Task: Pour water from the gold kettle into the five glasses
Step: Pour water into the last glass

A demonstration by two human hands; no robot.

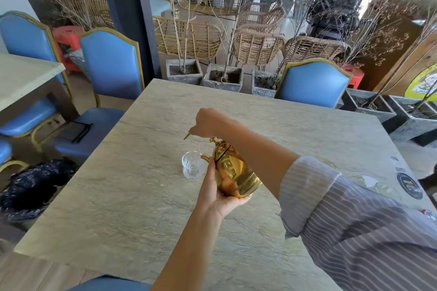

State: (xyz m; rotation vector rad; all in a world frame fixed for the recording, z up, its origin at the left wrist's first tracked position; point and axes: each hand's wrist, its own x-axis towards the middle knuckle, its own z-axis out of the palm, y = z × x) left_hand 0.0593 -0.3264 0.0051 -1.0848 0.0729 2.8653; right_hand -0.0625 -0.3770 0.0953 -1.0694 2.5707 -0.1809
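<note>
Head view: the gold kettle [233, 170] is held tilted above the stone-patterned table [118, 184], near its middle, with its spout lowered toward a clear glass [192, 165] that stands on the table just left of the kettle. The spout tip is seen at or just over the rim of that glass; whether water is running cannot be told. The kettle's lower body is cradled from beneath by the left hand [223, 194], whose palm is turned up and whose fingers are curved against the gold surface. Above the kettle the right hand [209, 123] is closed into a fist around the kettle's handle, a thin end of which is seen sticking out to the left of the fist. The right forearm is crossed over the kettle, and a striped, rolled-up sleeve [331, 208] is worn on it. Further glasses [378, 186] are glimpsed on the table to the right of the kettle, past the sleeve, partly hidden and blurred, so their number cannot be told. A round dark badge [410, 185] is seen on the table just beyond them. Blue chairs with gold frames are placed around the table: one [312, 85] beyond the kettle at the far edge, another [111, 66] to the kettle's far left, with a dark flat item [75, 130] lying on its seat
</note>
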